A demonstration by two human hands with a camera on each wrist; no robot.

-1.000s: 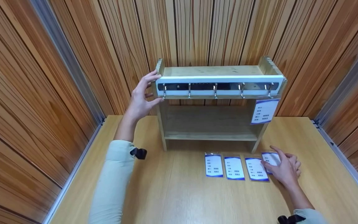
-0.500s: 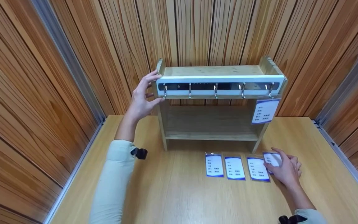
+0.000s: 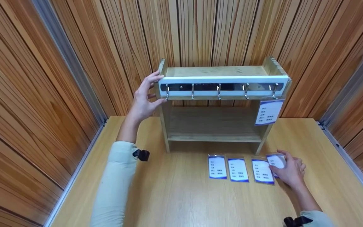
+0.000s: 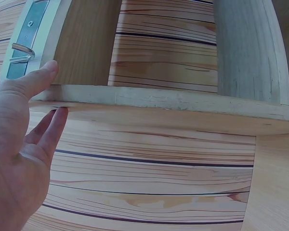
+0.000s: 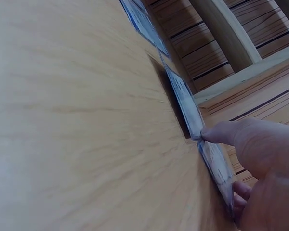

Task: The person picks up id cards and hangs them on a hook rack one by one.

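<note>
My left hand [image 3: 143,99] grips the upper left corner of a wooden shelf [image 3: 214,138], the thumb at the front by the hook rail [image 3: 205,93] and fingers against the outer side panel [image 4: 154,98]. Along the table, in front of the shelf, lie several white-and-blue card badges in clear sleeves. My right hand [image 3: 290,171] holds the rightmost badge [image 3: 276,160] between thumb and curled fingers, partly covering it. Its thumb also touches the edge of the neighbouring badge [image 3: 262,171], which stands slightly off the table in the right wrist view. Another badge [image 3: 269,112] hangs from the rightmost hook.
Two more badges, one left [image 3: 217,167] and one beside it [image 3: 238,170], lie flat on the wooden table [image 3: 181,195]. Wood-plank walls [image 3: 194,31] enclose the table at the back and sides. Metal strips [image 3: 71,164] run along the side edges.
My right hand has shifted slightly to the right. The badge by its thumb has slid a little rightward with it. The left hand stays on the shelf corner.
</note>
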